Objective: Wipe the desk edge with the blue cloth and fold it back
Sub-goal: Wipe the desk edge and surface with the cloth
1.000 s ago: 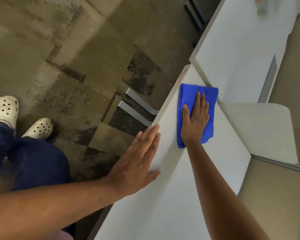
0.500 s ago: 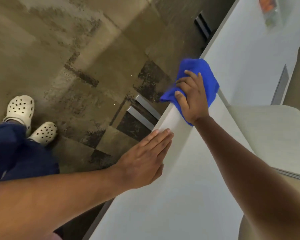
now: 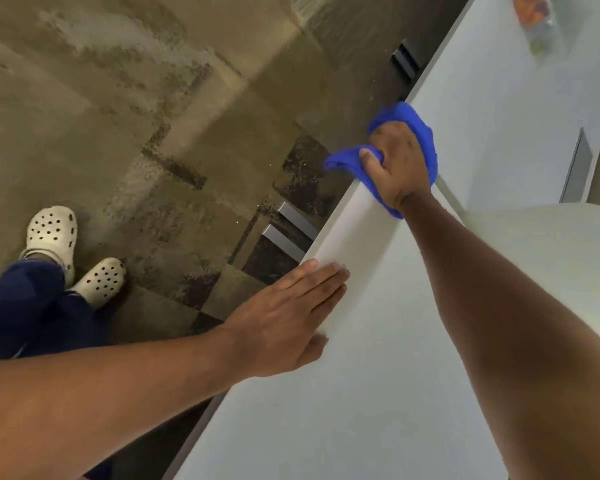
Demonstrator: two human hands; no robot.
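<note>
The blue cloth (image 3: pixel 425 133) is bunched over the left edge of the white desk (image 3: pixel 361 393), at its far corner. My right hand (image 3: pixel 394 164) grips the cloth, thumb pinching a fold that hangs off the edge and fingers curled down over the side. My left hand (image 3: pixel 288 318) lies flat, fingers together, pressed on the desk edge nearer to me, holding nothing. The cloth's underside and my right fingertips are hidden.
A second white desk (image 3: pixel 499 98) continues beyond, with a blurred plastic bag (image 3: pixel 537 22) at its far end. A pale chair seat (image 3: pixel 548 244) sits right of my arm. Metal desk feet (image 3: pixel 288 230) and my white clogs (image 3: pixel 84 258) stand on the brown carpet.
My right hand went from pressing the cloth flat on the desktop to gripping it bunched over the edge. The left hand stayed flat on the edge.
</note>
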